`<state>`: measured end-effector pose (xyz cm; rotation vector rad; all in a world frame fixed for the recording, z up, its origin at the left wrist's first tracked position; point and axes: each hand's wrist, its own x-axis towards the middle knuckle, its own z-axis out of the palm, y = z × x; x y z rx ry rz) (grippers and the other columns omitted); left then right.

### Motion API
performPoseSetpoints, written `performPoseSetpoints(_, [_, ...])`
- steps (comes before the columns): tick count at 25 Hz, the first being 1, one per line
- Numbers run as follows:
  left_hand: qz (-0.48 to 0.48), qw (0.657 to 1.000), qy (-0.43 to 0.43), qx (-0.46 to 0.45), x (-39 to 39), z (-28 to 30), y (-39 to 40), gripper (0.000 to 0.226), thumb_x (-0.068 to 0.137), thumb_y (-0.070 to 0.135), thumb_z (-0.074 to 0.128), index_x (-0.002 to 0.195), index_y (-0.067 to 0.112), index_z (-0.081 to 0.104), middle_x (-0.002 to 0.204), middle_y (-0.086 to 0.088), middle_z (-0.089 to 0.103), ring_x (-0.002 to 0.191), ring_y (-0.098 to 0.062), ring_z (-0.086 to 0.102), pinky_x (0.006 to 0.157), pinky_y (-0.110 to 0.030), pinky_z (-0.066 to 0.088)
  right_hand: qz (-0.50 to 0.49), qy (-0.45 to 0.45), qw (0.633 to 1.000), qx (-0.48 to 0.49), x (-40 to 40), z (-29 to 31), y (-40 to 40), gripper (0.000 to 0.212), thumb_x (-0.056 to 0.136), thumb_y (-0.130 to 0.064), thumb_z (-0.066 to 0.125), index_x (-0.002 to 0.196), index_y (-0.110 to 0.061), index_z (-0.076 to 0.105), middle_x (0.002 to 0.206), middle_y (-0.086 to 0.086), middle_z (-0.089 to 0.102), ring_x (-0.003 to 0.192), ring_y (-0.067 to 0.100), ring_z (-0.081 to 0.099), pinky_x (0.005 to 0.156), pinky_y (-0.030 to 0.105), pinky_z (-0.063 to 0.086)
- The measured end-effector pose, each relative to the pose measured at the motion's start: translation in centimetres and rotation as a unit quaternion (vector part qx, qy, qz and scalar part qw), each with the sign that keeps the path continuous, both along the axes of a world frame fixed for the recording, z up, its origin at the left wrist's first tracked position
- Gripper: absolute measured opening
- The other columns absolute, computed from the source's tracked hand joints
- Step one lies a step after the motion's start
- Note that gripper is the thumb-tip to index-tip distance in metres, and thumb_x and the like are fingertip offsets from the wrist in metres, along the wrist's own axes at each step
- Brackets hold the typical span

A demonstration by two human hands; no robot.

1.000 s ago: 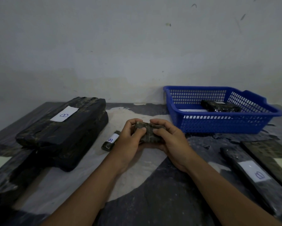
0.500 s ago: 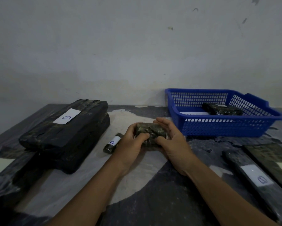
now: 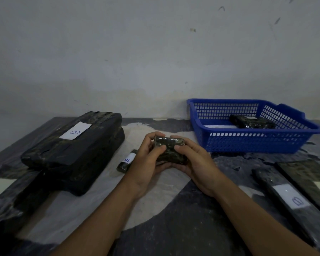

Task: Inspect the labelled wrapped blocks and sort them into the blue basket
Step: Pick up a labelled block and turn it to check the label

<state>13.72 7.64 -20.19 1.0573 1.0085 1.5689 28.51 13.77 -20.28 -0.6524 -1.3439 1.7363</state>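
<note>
Against a bare grey wall, the mottled dark worktop (image 3: pixel 174 228) carries everything. Fingers (image 3: pixel 160 147) of the left hand (image 3: pixel 146 163) and right hand (image 3: pixel 196 163) grasp a small wrapped block (image 3: pixel 169 151) above its middle. Right and farther sits the blue basket (image 3: pixel 247 143); left lies a large B-labelled block (image 3: pixel 72 150).

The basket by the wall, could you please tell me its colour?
Blue, plain in the head view: basket.

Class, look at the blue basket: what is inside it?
Inside the blue basket lies one dark wrapped block near the back right, beside a white sheet on the floor. The front wall hides the near floor, so more there cannot be ruled out.
</note>
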Motion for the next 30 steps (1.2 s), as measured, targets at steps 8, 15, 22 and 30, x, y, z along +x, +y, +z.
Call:
performPoseSetpoints(8, [0.022,0.999,0.043,-0.001,0.18,0.17,-0.30,0.024,0.101,-0.001,0.049,0.118,0.013,0.057,0.128,-0.019,0.062,0.115,-0.034,0.067,0.092,-0.048,0.061,-0.028,-0.023,0.999,0.040,-0.09,-0.24,-0.21,0.028,0.100,0.001,0.053,0.117,-0.010,0.073,0.116,0.016,0.075,0.113,0.032,0.071,0.093,0.041,0.060])
performPoseSetpoints(15, [0.033,0.999,0.033,0.006,0.28,0.09,-0.18,0.019,0.101,0.003,0.051,0.116,0.011,0.059,0.125,-0.023,0.063,0.116,-0.040,0.065,0.094,-0.058,0.057,-0.048,-0.015,0.998,0.047,-0.23,-0.20,-0.31,0.022,0.100,-0.006,0.058,0.115,-0.008,0.074,0.114,0.018,0.076,0.111,0.033,0.072,0.095,0.045,0.060])
performPoseSetpoints(22, [0.043,0.998,0.040,0.002,0.53,0.47,-0.49,0.022,0.103,0.007,0.052,0.124,0.013,0.056,0.128,-0.015,0.062,0.112,-0.029,0.069,0.077,-0.037,0.063,-0.047,-0.019,0.998,0.042,-0.13,0.23,-0.69,0.021,0.100,-0.009,0.061,0.117,-0.009,0.073,0.111,0.014,0.078,0.107,0.028,0.074,0.085,0.034,0.062])
performPoseSetpoints(30, [0.063,0.997,0.039,0.019,0.46,0.13,-0.05,0.020,0.105,0.013,0.050,0.125,0.018,0.056,0.128,-0.014,0.064,0.114,-0.029,0.069,0.088,-0.047,0.062,-0.031,0.006,0.999,0.006,-0.05,0.63,-0.71,0.028,0.098,-0.017,0.062,0.125,-0.012,0.069,0.121,0.013,0.074,0.115,0.027,0.071,0.094,0.036,0.060])
